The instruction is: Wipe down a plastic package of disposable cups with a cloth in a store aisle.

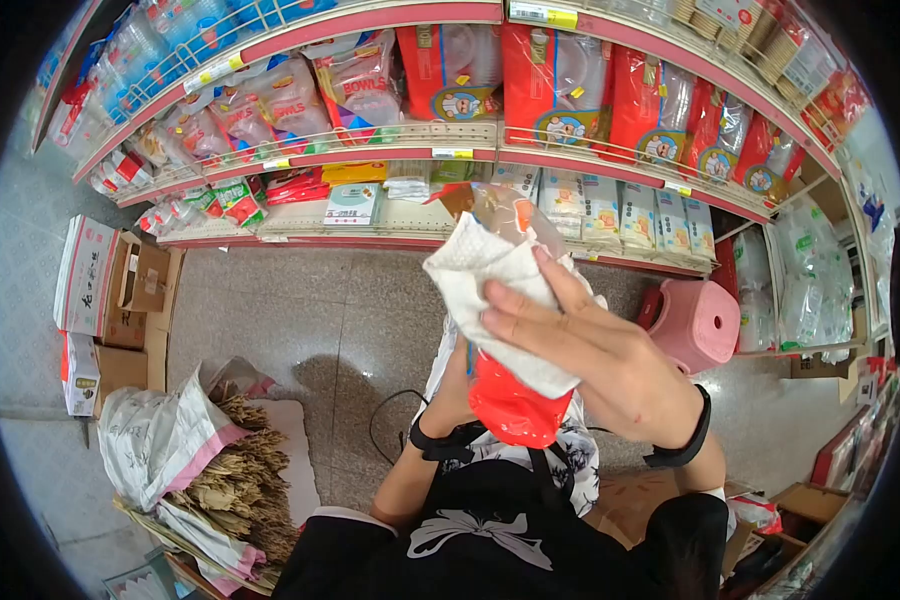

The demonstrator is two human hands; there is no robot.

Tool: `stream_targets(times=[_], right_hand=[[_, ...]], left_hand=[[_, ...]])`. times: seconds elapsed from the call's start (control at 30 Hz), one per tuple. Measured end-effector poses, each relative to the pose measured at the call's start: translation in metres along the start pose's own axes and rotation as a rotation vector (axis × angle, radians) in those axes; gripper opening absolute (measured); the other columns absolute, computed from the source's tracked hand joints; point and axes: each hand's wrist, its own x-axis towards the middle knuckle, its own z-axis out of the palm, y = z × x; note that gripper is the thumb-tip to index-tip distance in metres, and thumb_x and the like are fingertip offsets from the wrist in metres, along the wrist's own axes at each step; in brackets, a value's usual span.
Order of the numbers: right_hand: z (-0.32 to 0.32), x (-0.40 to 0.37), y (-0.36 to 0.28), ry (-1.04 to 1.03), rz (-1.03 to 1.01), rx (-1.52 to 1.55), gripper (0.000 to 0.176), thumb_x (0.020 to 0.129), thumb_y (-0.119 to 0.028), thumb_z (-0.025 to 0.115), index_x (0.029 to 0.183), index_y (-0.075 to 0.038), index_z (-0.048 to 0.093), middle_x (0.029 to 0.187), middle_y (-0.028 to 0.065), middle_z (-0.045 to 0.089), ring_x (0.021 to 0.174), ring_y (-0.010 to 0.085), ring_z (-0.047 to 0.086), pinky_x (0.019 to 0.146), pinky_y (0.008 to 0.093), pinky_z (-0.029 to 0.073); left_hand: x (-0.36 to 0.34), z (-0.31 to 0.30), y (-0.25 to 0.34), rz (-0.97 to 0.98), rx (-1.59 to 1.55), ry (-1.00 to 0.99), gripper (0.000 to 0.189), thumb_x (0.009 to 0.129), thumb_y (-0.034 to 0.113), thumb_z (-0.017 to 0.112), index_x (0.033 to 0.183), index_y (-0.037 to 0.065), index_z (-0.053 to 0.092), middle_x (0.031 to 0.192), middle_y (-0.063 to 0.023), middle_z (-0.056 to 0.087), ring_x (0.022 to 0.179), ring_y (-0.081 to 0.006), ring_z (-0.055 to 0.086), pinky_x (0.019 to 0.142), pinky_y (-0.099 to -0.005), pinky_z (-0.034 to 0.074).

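My right hand (600,350) presses a folded white cloth (500,290) against a red and clear plastic package (518,400). The package's clear upper end shows beyond the cloth, and its red lower end hangs near my body. Behind the package, my left hand (452,385) is at its left side, the fingers mostly hidden by the cloth and package. Both wrists wear black bands. Similar red packs (555,90) stand on the shelf ahead.
Shelves (320,155) with bagged bowls and cups span the front. A pink stool (698,325) stands at the right. Cardboard boxes (125,290) are at the left. Below them, a white sack (165,440) holds dried stalks. A thin black cable lies on the floor.
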Motion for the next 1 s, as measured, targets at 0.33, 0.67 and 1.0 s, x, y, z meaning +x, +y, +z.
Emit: stream_targets(times=[0.33, 0.67, 1.0], right_hand=[[0.0, -0.021, 0.0, -0.141, -0.089, 0.177, 0.051, 0.07, 0.009, 0.048, 0.12, 0.0, 0.055, 0.129, 0.0134, 0.053, 0.13, 0.0341, 0.037, 0.108, 0.0479, 0.029], [-0.009, -0.037, 0.012, -0.101, 0.02, 0.758, 0.027, 0.086, -0.021, 0.058, 0.095, 0.003, 0.067, 0.098, 0.0178, 0.068, 0.109, 0.0369, 0.058, 0.098, 0.0439, 0.041], [-0.03, -0.066, 0.056, 0.823, 0.459, 0.369, 0.036, 0.098, -0.019, 0.046, 0.127, 0.001, 0.047, 0.123, 0.0089, 0.053, 0.112, 0.0143, 0.05, 0.095, 0.0291, 0.039]], left_hand=[[-0.04, 0.001, 0.007, 0.107, 0.683, 0.025, 0.055, 0.092, 0.016, 0.053, 0.139, 0.004, 0.027, 0.137, -0.0113, 0.039, 0.123, -0.0229, 0.044, 0.102, -0.0346, 0.039], [-0.042, -0.038, -0.005, -0.073, 0.738, -0.061, 0.053, 0.092, 0.018, 0.052, 0.139, 0.004, 0.031, 0.137, -0.0113, 0.041, 0.124, -0.0209, 0.043, 0.104, -0.0306, 0.034], [-0.031, -0.002, 0.024, 0.095, 0.75, -0.371, 0.06, 0.088, 0.025, 0.058, 0.14, 0.006, 0.034, 0.145, -0.0153, 0.027, 0.132, -0.0294, 0.029, 0.11, -0.0353, 0.02]])
